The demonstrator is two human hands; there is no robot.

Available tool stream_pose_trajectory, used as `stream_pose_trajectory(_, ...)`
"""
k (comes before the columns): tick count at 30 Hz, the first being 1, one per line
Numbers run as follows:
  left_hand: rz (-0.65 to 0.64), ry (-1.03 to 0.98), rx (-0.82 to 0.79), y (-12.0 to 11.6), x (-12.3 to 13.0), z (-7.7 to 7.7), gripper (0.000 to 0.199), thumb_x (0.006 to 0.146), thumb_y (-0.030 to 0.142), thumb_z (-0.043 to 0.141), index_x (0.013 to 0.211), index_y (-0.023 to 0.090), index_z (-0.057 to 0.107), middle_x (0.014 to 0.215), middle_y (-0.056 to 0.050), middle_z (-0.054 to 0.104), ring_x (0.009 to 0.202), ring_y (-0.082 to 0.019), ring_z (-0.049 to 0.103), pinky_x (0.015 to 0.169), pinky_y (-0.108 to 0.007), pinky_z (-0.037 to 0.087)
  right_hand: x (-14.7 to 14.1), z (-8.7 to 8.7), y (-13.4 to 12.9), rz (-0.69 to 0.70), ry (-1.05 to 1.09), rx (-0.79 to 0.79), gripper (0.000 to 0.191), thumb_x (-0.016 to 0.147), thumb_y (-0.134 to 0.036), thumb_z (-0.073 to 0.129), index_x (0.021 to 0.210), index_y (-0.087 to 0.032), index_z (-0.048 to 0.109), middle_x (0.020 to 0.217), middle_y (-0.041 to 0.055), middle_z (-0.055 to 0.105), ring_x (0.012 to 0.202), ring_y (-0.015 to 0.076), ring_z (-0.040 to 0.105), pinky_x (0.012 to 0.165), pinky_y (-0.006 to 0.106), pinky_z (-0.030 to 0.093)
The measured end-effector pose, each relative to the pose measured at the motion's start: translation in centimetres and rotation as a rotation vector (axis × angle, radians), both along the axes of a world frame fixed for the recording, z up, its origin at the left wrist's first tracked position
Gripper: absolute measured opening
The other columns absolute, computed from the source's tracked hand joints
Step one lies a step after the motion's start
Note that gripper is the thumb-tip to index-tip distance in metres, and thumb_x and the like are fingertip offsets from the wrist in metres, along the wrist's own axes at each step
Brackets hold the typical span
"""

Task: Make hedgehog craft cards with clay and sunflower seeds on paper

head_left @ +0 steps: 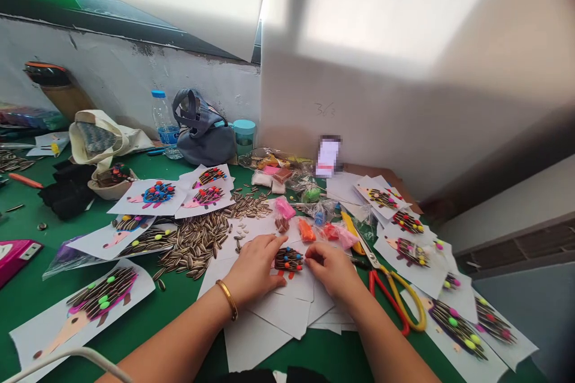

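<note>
Between my left hand (pixel 254 264) and my right hand (pixel 330 269) lies a small hedgehog body (pixel 288 259) of dark striped sunflower seeds dotted with coloured clay balls. The fingertips of both hands press on its edges, holding it over a stack of white paper sheets (pixel 269 317). A heap of loose sunflower seeds (pixel 195 245) spreads to the left. Small bags of pink clay (pixel 285 208) and orange clay (pixel 306 230) lie just beyond my hands. Red-and-yellow-handled scissors (pixel 395 302) lie to the right of my right hand.
Several paper hedgehog cards (pixel 144 200) cover the green tabletop (pixel 27 299). A yellow craft knife (pixel 351 232) lies near the scissors. At the back stand a water bottle (pixel 162 122), a grey bag (pixel 203 131) and a teal cup (pixel 244 136), against a white wall (pixel 126 78).
</note>
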State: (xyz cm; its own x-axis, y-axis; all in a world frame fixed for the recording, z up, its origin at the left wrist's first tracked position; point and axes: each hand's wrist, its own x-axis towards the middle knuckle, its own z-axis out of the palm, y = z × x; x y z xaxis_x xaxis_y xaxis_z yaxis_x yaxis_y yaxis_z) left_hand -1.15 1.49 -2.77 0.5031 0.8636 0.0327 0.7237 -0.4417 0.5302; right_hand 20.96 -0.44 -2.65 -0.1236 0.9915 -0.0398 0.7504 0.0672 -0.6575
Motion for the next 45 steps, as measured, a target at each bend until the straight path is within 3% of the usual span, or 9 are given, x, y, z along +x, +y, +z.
stream_pose_trajectory(14, 0.007, -0.006, 0.025, 0.0, -0.1, -0.3, 0.085, 0.062, 0.031, 0.085, 0.138, 0.027, 0.048, 0.136, -0.01, 0.055, 0.127, -0.033, 0.049, 0.105, -0.05, 0.04, -0.1, 0.1, 0.0, 0.009, -0.008, -0.005, 0.01, 0.081, -0.021, 0.059, 0.086, -0.022, 0.067, 0.086, 0.0003, 0.071, 0.08, 0.0188, 0.062, 0.071, 0.029, 0.042)
stream_pose_trajectory(29, 0.003, 0.015, 0.002, -0.2, -0.1, -0.1, 0.084, 0.065, 0.032, 0.083, 0.14, 0.028, 0.046, 0.138, -0.009, 0.053, 0.128, -0.031, 0.047, 0.106, -0.048, 0.038, -0.7, 0.2, -0.1, 0.016, -0.219, 0.065, 0.014, 0.088, -0.026, 0.059, 0.079, -0.022, 0.069, 0.083, 0.0009, 0.07, 0.079, 0.0183, 0.061, 0.067, 0.027, 0.037)
stream_pose_trajectory(39, 0.005, -0.019, 0.017, -0.1, -0.1, -0.1, 0.084, 0.063, 0.03, 0.083, 0.139, 0.029, 0.047, 0.136, -0.01, 0.055, 0.126, -0.032, 0.049, 0.105, -0.049, 0.039, -0.2, 0.6, -0.3, 0.03, -0.201, 0.072, 0.017, 0.089, -0.029, 0.057, 0.083, -0.024, 0.072, 0.086, 0.0021, 0.072, 0.082, 0.0209, 0.064, 0.069, 0.029, 0.041)
stream_pose_trajectory(42, 0.015, -0.026, 0.001, -0.1, 0.0, 0.2, 0.084, 0.062, 0.029, 0.083, 0.138, 0.029, 0.048, 0.136, -0.01, 0.055, 0.127, -0.033, 0.049, 0.106, -0.05, 0.039, 0.9, 0.9, -0.1, -0.015, -0.147, 0.149, 0.021, 0.092, -0.031, 0.053, 0.087, -0.024, 0.071, 0.088, 0.0037, 0.072, 0.085, 0.0214, 0.064, 0.073, 0.03, 0.044)
stream_pose_trajectory(45, 0.02, -0.024, -0.018, 0.0, 0.1, 0.5, 0.084, 0.062, 0.029, 0.083, 0.139, 0.028, 0.048, 0.137, -0.01, 0.055, 0.127, -0.033, 0.048, 0.107, -0.05, 0.038, 2.4, 1.1, 0.2, -0.132, -0.179, 0.33, 0.023, 0.093, -0.035, 0.05, 0.089, -0.021, 0.068, 0.093, 0.0072, 0.069, 0.09, 0.0235, 0.061, 0.082, 0.035, 0.044)
